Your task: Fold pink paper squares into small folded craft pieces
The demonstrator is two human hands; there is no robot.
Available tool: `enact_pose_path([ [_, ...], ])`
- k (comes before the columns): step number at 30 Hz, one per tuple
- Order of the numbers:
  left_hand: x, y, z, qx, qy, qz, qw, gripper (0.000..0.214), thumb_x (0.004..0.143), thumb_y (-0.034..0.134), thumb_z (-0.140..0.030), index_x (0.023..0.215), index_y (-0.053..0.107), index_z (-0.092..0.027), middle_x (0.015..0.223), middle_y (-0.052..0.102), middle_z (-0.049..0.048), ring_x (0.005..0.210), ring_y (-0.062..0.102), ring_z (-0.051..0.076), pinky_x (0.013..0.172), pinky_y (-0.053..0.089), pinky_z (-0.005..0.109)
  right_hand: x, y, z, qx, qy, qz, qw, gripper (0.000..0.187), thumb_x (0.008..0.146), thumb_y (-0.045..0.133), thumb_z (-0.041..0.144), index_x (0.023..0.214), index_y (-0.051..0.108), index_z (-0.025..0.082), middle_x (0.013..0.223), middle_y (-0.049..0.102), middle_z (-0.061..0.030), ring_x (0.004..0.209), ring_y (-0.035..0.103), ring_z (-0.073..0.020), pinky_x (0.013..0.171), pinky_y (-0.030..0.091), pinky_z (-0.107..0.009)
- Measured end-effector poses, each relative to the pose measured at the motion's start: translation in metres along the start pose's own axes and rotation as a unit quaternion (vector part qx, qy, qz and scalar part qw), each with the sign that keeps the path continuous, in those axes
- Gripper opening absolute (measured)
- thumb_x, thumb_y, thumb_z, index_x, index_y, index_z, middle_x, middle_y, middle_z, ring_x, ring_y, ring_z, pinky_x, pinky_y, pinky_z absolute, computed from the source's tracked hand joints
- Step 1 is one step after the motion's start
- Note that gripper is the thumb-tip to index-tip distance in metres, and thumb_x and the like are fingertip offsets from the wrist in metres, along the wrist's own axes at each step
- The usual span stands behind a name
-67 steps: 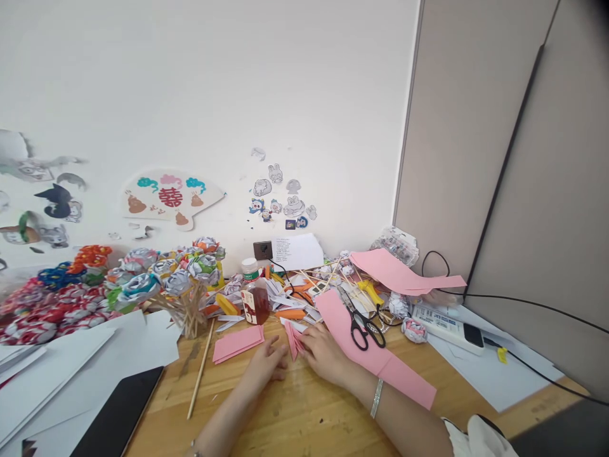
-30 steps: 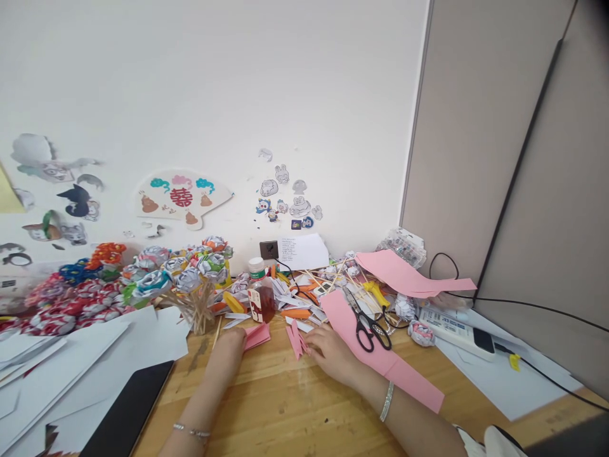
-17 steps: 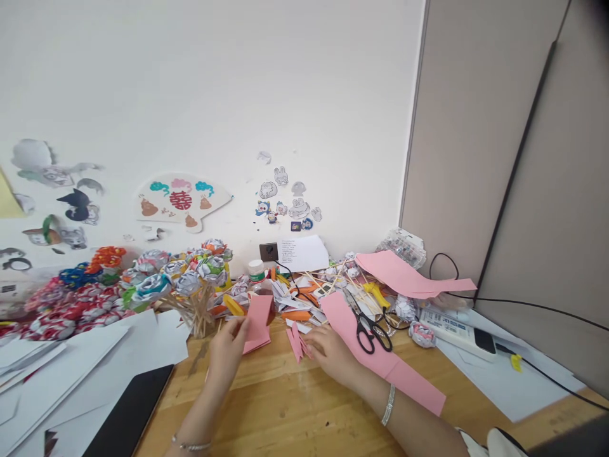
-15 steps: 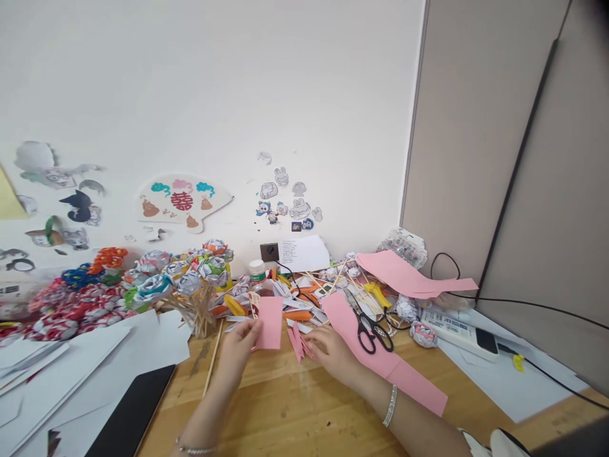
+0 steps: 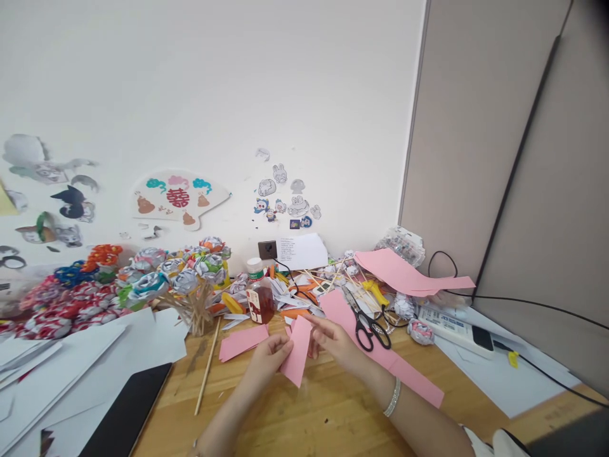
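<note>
A small rectangular piece of pink paper (image 5: 298, 357) is tilted in front of me over the wooden table. My left hand (image 5: 271, 355) pinches its left edge between thumb and fingers. At its upper right edge is my right hand (image 5: 335, 346), fingers closed on the paper; its lower fingers are partly hidden. Just behind it, mostly covered, lie small folded pink pieces (image 5: 288, 329). Other cut pink pieces (image 5: 242, 343) lie to the left of it. Black-handled scissors (image 5: 373, 333) rest on a long pink sheet (image 5: 419, 379) to the right.
A bottle of reddish-brown liquid (image 5: 260, 298) stands behind my hands, among paper scraps and sticks. A wooden stick (image 5: 208, 365) lies left. Paper flowers (image 5: 147, 285) and white sheets (image 5: 52, 381) fill the left side. A power strip (image 5: 457, 333) sits right, with cables.
My left hand has moved right with a pink paper piece, which is now tilted. My right hand has come up to its edge. Pink pieces now lie on the table at left.
</note>
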State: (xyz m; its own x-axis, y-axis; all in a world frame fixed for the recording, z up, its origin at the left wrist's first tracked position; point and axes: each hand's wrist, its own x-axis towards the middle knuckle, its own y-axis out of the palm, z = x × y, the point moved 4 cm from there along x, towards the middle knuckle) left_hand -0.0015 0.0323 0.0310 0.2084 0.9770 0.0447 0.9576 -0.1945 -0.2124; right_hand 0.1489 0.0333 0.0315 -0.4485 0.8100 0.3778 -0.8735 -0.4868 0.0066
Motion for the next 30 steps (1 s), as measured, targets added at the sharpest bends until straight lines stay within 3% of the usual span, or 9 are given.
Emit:
enact_pose_path([
  [3, 0.001, 0.002, 0.001, 0.001, 0.011, 0.012, 1.000, 0.040, 0.057, 0.060, -0.053, 0.063, 0.058, -0.013, 0.053, 0.051, -0.0034, 0.049, 0.041, 0.010, 0.047, 0.030, 0.020, 0.001, -0.001, 0.000, 0.018, 0.003, -0.005, 1.000, 0.052, 0.073, 0.059, 0.041, 0.118, 0.044, 0.020, 0.065, 0.052, 0.0022, 0.056, 0.052, -0.0105, 0.056, 0.043, -0.025],
  [7, 0.000, 0.004, 0.003, 0.017, 0.026, 0.016, 0.999, 0.038, 0.062, 0.058, -0.049, 0.067, 0.061, -0.012, 0.061, 0.059, 0.0006, 0.057, 0.050, 0.014, 0.056, 0.037, 0.023, 0.000, -0.001, -0.001, 0.023, 0.008, -0.029, 0.999, 0.027, 0.069, 0.063, 0.036, 0.086, 0.055, 0.016, 0.062, 0.053, 0.0023, 0.056, 0.052, -0.0102, 0.055, 0.042, -0.023],
  [11, -0.003, 0.010, 0.000, 0.033, 0.061, 0.037, 0.997, 0.035, 0.071, 0.050, -0.044, 0.079, 0.063, -0.012, 0.076, 0.065, 0.0050, 0.074, 0.056, 0.019, 0.068, 0.041, 0.026, 0.001, -0.001, -0.004, -0.019, 0.026, -0.041, 0.999, 0.023, 0.069, 0.063, 0.036, 0.072, 0.052, 0.016, 0.059, 0.053, 0.0024, 0.055, 0.051, -0.0104, 0.055, 0.041, -0.023],
  [14, -0.006, 0.014, -0.002, 0.082, 0.077, 0.030, 0.993, 0.032, 0.063, 0.061, -0.032, 0.089, 0.062, -0.014, 0.089, 0.066, 0.0061, 0.084, 0.057, 0.022, 0.075, 0.041, 0.026, 0.001, -0.001, -0.007, -0.032, 0.020, -0.053, 0.998, 0.025, 0.069, 0.062, 0.039, 0.070, 0.052, 0.015, 0.056, 0.052, 0.0031, 0.053, 0.050, -0.0100, 0.054, 0.041, -0.023],
  [17, -0.009, 0.015, -0.003, 0.117, 0.068, 0.001, 0.991, 0.036, 0.058, 0.063, -0.021, 0.093, 0.061, -0.015, 0.088, 0.067, 0.0042, 0.082, 0.058, 0.022, 0.072, 0.043, 0.025, 0.002, -0.004, -0.005, -0.046, 0.015, -0.051, 0.998, 0.026, 0.069, 0.061, 0.039, 0.077, 0.055, 0.014, 0.059, 0.053, 0.0023, 0.054, 0.051, -0.0104, 0.055, 0.042, -0.024],
  [20, -0.009, 0.013, -0.007, 0.119, 0.072, -0.005, 0.990, 0.029, 0.062, 0.058, -0.022, 0.089, 0.064, -0.015, 0.085, 0.068, 0.0035, 0.078, 0.059, 0.021, 0.069, 0.043, 0.024, 0.002, -0.009, 0.000, -0.074, 0.019, -0.028, 0.997, 0.029, 0.067, 0.064, 0.036, 0.086, 0.057, 0.015, 0.065, 0.056, 0.0006, 0.060, 0.054, -0.0122, 0.059, 0.043, -0.025],
  [26, -0.009, 0.008, -0.012, 0.166, 0.096, 0.000, 0.981, 0.022, 0.065, 0.059, -0.029, 0.078, 0.067, -0.014, 0.074, 0.067, 0.0018, 0.068, 0.056, 0.018, 0.061, 0.039, 0.022, 0.005, -0.021, 0.003, -0.131, 0.001, -0.021, 0.991, 0.021, 0.067, 0.064, 0.034, 0.066, 0.058, 0.014, 0.068, 0.057, -0.0004, 0.068, 0.054, -0.0137, 0.064, 0.043, -0.025],
  [30, -0.011, 0.015, -0.009, 0.183, 0.115, 0.025, 0.976, 0.029, 0.072, 0.051, -0.037, 0.077, 0.067, -0.014, 0.067, 0.064, 0.0009, 0.059, 0.051, 0.015, 0.053, 0.036, 0.021, 0.006, -0.021, -0.005, -0.130, 0.014, -0.047, 0.990, 0.016, 0.066, 0.065, 0.028, 0.069, 0.056, 0.014, 0.069, 0.057, 0.0002, 0.067, 0.054, -0.0134, 0.064, 0.042, -0.025],
])
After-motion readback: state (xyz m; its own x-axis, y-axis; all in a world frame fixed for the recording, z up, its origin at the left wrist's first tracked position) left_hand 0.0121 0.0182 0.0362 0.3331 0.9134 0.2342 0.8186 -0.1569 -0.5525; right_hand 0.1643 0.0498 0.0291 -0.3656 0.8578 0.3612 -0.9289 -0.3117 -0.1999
